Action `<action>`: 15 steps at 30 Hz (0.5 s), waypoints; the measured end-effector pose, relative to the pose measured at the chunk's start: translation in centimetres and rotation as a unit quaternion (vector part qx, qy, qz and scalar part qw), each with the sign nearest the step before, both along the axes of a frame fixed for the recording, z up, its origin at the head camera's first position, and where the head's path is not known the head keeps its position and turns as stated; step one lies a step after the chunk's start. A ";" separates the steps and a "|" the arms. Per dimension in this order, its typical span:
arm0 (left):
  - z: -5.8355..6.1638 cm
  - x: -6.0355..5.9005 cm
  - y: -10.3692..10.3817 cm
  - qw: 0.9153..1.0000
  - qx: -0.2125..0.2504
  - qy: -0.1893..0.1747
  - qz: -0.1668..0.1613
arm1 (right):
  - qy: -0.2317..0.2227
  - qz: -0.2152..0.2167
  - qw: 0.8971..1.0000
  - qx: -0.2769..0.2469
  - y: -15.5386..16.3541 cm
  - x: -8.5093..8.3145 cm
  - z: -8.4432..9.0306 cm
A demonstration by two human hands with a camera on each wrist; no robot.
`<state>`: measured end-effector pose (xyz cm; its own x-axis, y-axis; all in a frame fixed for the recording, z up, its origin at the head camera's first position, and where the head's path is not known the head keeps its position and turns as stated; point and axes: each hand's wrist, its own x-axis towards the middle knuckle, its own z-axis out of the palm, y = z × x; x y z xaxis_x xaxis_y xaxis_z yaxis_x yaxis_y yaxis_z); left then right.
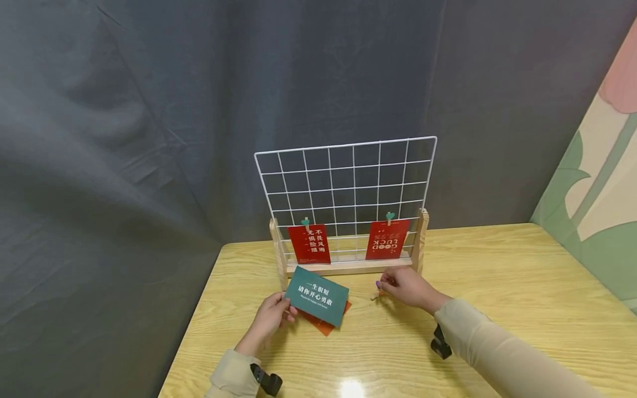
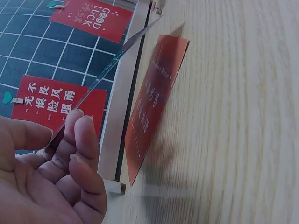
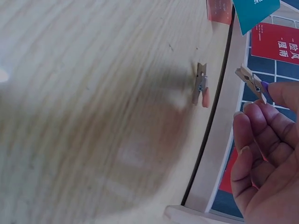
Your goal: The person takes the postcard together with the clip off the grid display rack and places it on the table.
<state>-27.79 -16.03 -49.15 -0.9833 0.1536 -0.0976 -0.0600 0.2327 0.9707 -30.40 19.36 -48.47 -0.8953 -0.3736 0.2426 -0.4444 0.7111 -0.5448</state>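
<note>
Table, grid rack at back with two red cards clipped. Left hand pinches teal card above orange card. Right hand pinches clothespin; second clothespin lies on table.

The white wire grid panel on its wooden stand rises upright at the table's far edge and blocks any reach toward the grey curtain. Two red cards hang clipped over its lowest rows, covering those openings; the upper squares are open. In front of the stand, an orange card and a small wooden clothespin lie flat on the pale wooden table. Bare tabletop stretches wide to the right.
</note>
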 end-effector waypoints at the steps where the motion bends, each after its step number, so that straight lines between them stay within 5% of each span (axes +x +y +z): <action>1: 0.0 0.0 0.0 1.000 0.000 -0.002 -0.002 | -0.003 -0.001 1.000 0.001 0.1 0.0 -0.2; 15: -0.2 -0.4 0.0 0.999 -0.045 -0.011 -0.006 | -0.050 -0.012 0.999 0.001 0.0 0.6 -1.2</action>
<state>-28.14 -16.00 -49.30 -0.9791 0.1544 -0.1324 -0.0774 0.3191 0.9446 -29.78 19.36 -49.67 -0.9239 -0.3517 0.1510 -0.3703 0.7220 -0.5844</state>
